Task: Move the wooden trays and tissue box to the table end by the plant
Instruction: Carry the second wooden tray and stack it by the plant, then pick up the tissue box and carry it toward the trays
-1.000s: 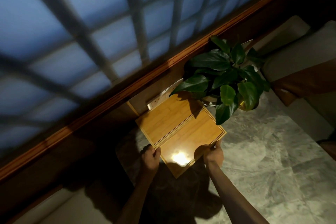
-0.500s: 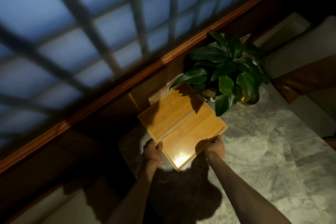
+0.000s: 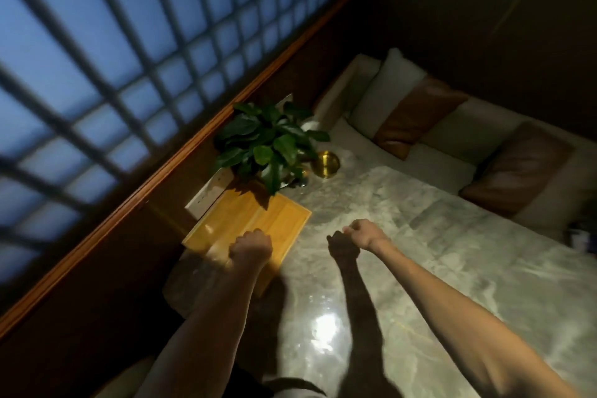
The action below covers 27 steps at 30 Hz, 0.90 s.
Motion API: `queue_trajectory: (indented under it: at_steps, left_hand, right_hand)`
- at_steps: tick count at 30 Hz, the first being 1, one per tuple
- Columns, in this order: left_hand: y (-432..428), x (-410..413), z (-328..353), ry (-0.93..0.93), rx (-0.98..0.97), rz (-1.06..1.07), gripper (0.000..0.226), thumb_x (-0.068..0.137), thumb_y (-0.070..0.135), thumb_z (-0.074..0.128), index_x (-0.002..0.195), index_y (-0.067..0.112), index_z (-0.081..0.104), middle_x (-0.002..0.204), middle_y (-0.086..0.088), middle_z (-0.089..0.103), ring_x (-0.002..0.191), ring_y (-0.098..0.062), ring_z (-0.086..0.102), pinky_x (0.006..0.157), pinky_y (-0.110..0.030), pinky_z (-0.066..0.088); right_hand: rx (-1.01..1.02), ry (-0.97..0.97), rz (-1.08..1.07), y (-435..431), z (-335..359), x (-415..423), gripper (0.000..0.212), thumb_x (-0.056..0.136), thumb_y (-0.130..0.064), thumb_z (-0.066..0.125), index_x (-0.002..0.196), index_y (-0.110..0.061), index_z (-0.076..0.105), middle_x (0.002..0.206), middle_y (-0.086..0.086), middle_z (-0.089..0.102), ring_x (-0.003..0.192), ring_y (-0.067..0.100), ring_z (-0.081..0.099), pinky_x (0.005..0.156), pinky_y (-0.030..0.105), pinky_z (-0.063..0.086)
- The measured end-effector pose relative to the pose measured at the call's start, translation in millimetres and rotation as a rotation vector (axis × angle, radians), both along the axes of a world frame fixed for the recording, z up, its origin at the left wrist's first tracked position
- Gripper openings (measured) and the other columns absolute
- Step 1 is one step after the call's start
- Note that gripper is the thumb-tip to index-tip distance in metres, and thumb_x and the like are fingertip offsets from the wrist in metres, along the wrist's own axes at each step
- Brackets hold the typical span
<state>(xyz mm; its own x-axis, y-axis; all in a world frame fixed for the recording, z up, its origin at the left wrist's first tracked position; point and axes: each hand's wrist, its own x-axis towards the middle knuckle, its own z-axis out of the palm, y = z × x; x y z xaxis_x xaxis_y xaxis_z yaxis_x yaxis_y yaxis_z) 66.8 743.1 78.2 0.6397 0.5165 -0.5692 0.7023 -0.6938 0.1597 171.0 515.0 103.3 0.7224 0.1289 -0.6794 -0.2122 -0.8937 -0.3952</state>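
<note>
Two flat wooden trays (image 3: 274, 223) lie side by side at the far left end of the marble table (image 3: 420, 252), right in front of the leafy potted plant (image 3: 268, 142). My left hand (image 3: 250, 249) hovers in a loose fist over the near edge of the trays, holding nothing. Off to the right of the trays, my right hand (image 3: 361, 233) is also curled shut above bare marble, nothing in it. I see no tissue box; a white block (image 3: 206, 194) sits behind the trays against the wall.
A brass bowl (image 3: 325, 164) stands right of the plant. A white bench with brown and white cushions (image 3: 416, 116) runs along the table's far side. A wooden sill and latticed window (image 3: 129, 74) border the left.
Both hands have let go of the near tray and pulled back from it. My view has swung right and back, showing more table and the bench.
</note>
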Motion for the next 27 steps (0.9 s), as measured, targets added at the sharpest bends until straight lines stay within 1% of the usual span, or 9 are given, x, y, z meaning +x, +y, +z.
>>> queue_trajectory:
  at_steps: [1,4,7,10,14,17,19,22,27]
  left_hand:
    - [-21,11,17,-0.002,0.056,-0.109,0.042,0.099,0.036,0.038,0.129,0.013,0.056,0.135,-0.013,0.057,0.125,-0.033,0.054,0.103,-0.043,0.043]
    - [-103,39,52,-0.176,0.052,-0.329,0.041,0.101,0.036,0.035,0.124,0.011,0.058,0.129,-0.015,0.061,0.12,-0.034,0.058,0.099,-0.043,0.046]
    - [-190,44,70,-0.347,0.043,-0.456,0.038,0.101,0.034,0.035,0.117,0.011,0.06,0.12,-0.015,0.066,0.111,-0.035,0.062,0.092,-0.044,0.049]
    - [-288,33,80,-0.442,0.009,-0.551,0.033,0.099,0.032,0.038,0.11,0.013,0.063,0.115,-0.013,0.067,0.108,-0.034,0.063,0.091,-0.043,0.049]
    - [-414,18,81,-0.466,-0.052,-0.635,0.029,0.097,0.029,0.042,0.111,0.015,0.062,0.118,-0.013,0.066,0.111,-0.034,0.063,0.092,-0.042,0.048]
    - [-500,8,72,-0.447,-0.097,-0.656,0.027,0.094,0.027,0.044,0.11,0.018,0.065,0.118,-0.01,0.068,0.11,-0.033,0.064,0.09,-0.039,0.05]
    - [-551,2,67,-0.412,-0.109,-0.703,0.027,0.093,0.025,0.045,0.109,0.018,0.065,0.117,-0.01,0.069,0.11,-0.032,0.065,0.088,-0.038,0.05]
    - [-615,-4,63,-0.371,-0.129,-0.773,0.027,0.092,0.024,0.044,0.107,0.019,0.065,0.113,-0.01,0.072,0.107,-0.031,0.066,0.086,-0.038,0.052]
    - [-688,6,67,-0.362,-0.147,-0.887,0.028,0.092,0.023,0.045,0.111,0.016,0.064,0.114,-0.01,0.07,0.104,-0.033,0.067,0.083,-0.038,0.053]
  right_hand:
    - [0.017,-0.046,-0.017,-23,13,-1,0.039,0.101,-0.038,0.05,0.113,-0.007,0.07,0.119,0.017,0.071,0.116,0.033,0.065,0.095,0.035,0.048]
    - [0.079,-0.217,-0.106,-103,43,-13,0.036,0.099,-0.04,0.052,0.115,-0.014,0.071,0.12,0.011,0.073,0.117,0.031,0.065,0.101,0.04,0.049]
    - [0.106,-0.383,-0.193,-195,61,-47,0.034,0.097,-0.042,0.055,0.116,-0.019,0.071,0.118,0.005,0.074,0.113,0.026,0.068,0.096,0.038,0.053]
    - [0.083,-0.419,-0.261,-304,68,-84,0.036,0.098,-0.043,0.055,0.122,-0.022,0.07,0.121,0.001,0.074,0.113,0.023,0.068,0.097,0.039,0.053]
    - [0.066,-0.419,-0.377,-454,71,-125,0.036,0.098,-0.04,0.055,0.123,-0.019,0.07,0.124,0.003,0.073,0.114,0.022,0.068,0.097,0.036,0.051]
    - [0.083,-0.427,-0.489,-553,72,-159,0.034,0.098,-0.04,0.055,0.122,-0.02,0.071,0.123,0.001,0.073,0.113,0.02,0.068,0.096,0.033,0.05]
    - [0.096,-0.423,-0.584,-609,72,-180,0.035,0.099,-0.038,0.055,0.123,-0.019,0.071,0.124,0.002,0.072,0.114,0.021,0.068,0.097,0.034,0.05]
    - [0.134,-0.421,-0.706,-676,73,-206,0.033,0.1,-0.032,0.055,0.124,-0.015,0.07,0.125,0.007,0.072,0.117,0.024,0.065,0.102,0.038,0.05]
    - [0.167,-0.417,-0.842,-743,67,-224,0.033,0.101,-0.036,0.052,0.125,-0.021,0.068,0.125,0.004,0.07,0.116,0.023,0.063,0.104,0.045,0.049]
